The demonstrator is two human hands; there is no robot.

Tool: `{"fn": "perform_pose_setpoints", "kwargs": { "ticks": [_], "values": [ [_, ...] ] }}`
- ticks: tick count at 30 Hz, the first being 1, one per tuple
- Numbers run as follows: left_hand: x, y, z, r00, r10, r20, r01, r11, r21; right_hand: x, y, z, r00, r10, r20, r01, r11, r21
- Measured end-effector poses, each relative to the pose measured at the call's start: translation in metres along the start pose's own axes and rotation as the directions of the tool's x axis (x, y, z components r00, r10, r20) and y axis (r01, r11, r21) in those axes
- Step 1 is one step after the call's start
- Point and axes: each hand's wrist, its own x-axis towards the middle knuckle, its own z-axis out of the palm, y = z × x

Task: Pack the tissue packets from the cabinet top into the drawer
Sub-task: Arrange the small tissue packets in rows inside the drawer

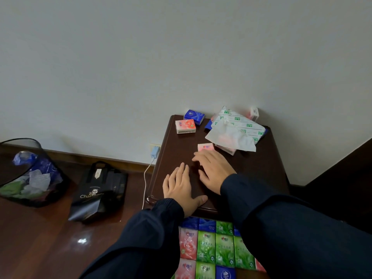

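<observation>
On the dark wooden cabinet top (pixel 261 172) lie a blue tissue packet (pixel 194 116) and a pink one (pixel 185 126) at the back left. A small pink packet (pixel 205 147) lies in the middle, just beyond the fingertips of my right hand (pixel 214 171), which is spread flat above the top. My left hand (pixel 182 188) rests flat near the front left edge, thumb on the rim. Below, the open drawer (pixel 213 250) shows rows of green, pink and blue packets, partly hidden by my sleeves.
A torn clear wrapper with green print (pixel 237 130) covers more packets at the back right. A black bin (pixel 30 174) and a black bag (pixel 98 192) stand on the floor at left. A charger (pixel 154 152) with a white cable hangs by the cabinet.
</observation>
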Motion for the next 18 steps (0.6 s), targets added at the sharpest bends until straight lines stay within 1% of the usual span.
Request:
{"fn": "perform_pose_setpoints", "kwargs": {
  "ticks": [2, 4, 5, 7, 9, 10, 12, 14, 18],
  "values": [
    [0.0, 0.001, 0.0, 1.0, 0.001, 0.0, -0.001, 1.0, -0.005, -0.018, 0.004, 0.001, 0.997, -0.016, -0.072, 0.023, 0.996, 0.09],
    [0.001, 0.002, -0.002, 1.0, -0.014, 0.006, 0.014, 0.999, -0.032, -0.031, 0.008, 0.001, 0.992, 0.021, -0.122, -0.004, 0.99, 0.138],
    [0.002, 0.002, -0.004, 0.999, -0.033, -0.001, 0.033, 0.997, -0.073, -0.036, 0.01, 0.002, 0.989, 0.056, -0.139, -0.037, 0.989, 0.141],
    [0.01, -0.002, -0.012, 0.994, -0.081, -0.068, 0.069, 0.984, -0.166, -0.042, 0.013, 0.008, 0.974, 0.172, -0.149, -0.151, 0.978, 0.142],
    [0.023, -0.008, -0.022, 0.982, -0.114, -0.154, 0.08, 0.974, -0.21, -0.042, 0.014, 0.014, 0.942, 0.303, -0.142, -0.278, 0.945, 0.17],
    [0.032, -0.01, -0.027, 0.976, -0.121, -0.183, 0.08, 0.973, -0.218, -0.04, 0.015, 0.017, 0.934, 0.331, -0.134, -0.307, 0.937, 0.168],
    [0.053, -0.011, -0.034, 0.97, -0.115, -0.213, 0.067, 0.973, -0.222, -0.037, 0.017, 0.022, 0.941, 0.317, -0.118, -0.3, 0.943, 0.141],
    [0.078, -0.009, -0.04, 0.965, -0.098, -0.243, 0.048, 0.978, -0.203, -0.037, 0.02, 0.025, 0.945, 0.303, -0.126, -0.282, 0.946, 0.158],
    [0.133, 0.003, -0.051, 0.945, -0.039, -0.326, 0.013, 0.997, -0.082, -0.039, 0.023, 0.031, 0.937, 0.313, -0.155, -0.283, 0.94, 0.19]
  ]
}}
